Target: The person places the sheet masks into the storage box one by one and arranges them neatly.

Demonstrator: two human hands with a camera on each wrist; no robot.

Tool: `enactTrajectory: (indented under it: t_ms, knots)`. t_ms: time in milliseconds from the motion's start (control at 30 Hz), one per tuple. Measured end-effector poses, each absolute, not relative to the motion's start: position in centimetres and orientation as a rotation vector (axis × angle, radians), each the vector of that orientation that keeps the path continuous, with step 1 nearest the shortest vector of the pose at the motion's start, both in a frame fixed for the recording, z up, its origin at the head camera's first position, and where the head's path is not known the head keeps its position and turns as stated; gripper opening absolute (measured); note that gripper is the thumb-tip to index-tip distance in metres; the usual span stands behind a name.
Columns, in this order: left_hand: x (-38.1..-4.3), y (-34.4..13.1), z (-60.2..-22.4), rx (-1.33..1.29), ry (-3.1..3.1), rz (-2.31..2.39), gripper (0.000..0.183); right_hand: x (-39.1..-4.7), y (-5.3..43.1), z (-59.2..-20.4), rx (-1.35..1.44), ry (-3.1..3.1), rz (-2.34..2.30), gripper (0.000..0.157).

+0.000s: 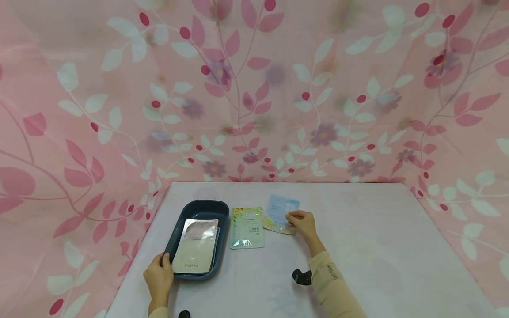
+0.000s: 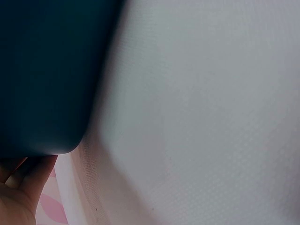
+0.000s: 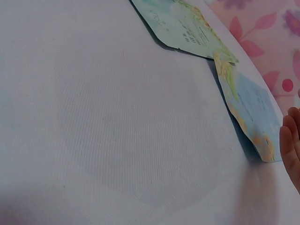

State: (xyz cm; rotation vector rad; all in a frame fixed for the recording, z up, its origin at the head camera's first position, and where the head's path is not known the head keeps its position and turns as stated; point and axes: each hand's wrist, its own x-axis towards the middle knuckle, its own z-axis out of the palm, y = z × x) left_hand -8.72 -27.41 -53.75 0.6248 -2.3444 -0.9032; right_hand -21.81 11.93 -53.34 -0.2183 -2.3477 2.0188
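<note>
On the left of the table in the head view stands a dark blue plastic tray (image 1: 207, 210). My left hand (image 1: 157, 276) grips its near left rim, with the thumb over the edge. Inside lies a stack of flat sachets, a silvery sheet-mask sachet (image 1: 195, 247) on top. Right of the tray, a green sheet-mask sachet (image 1: 247, 229) lies flat. Beside that, my right hand (image 1: 304, 225) pinches the right edge of a light blue sheet-mask sachet (image 1: 278, 210). In the right wrist view the blue sachet (image 3: 255, 110) slants, with shadow under its near edge.
The white-covered table (image 1: 377, 247) extends to the right of my right arm. Behind it hangs a pink floral cloth (image 1: 254, 110). A black wrist-camera piece (image 1: 302, 277) sticks out from my right sleeve; another (image 1: 184, 314) shows near the bottom edge.
</note>
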Motion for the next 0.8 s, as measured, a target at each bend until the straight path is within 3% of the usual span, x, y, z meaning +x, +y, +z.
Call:
enactTrajectory:
  t_ms: [800]
  knots:
    - [-8.6, -27.3, -53.6, 0.615, -2.340, -0.909, 0.025, -21.0, 11.3, -54.2, -0.560, -2.771, 1.334, 0.044]
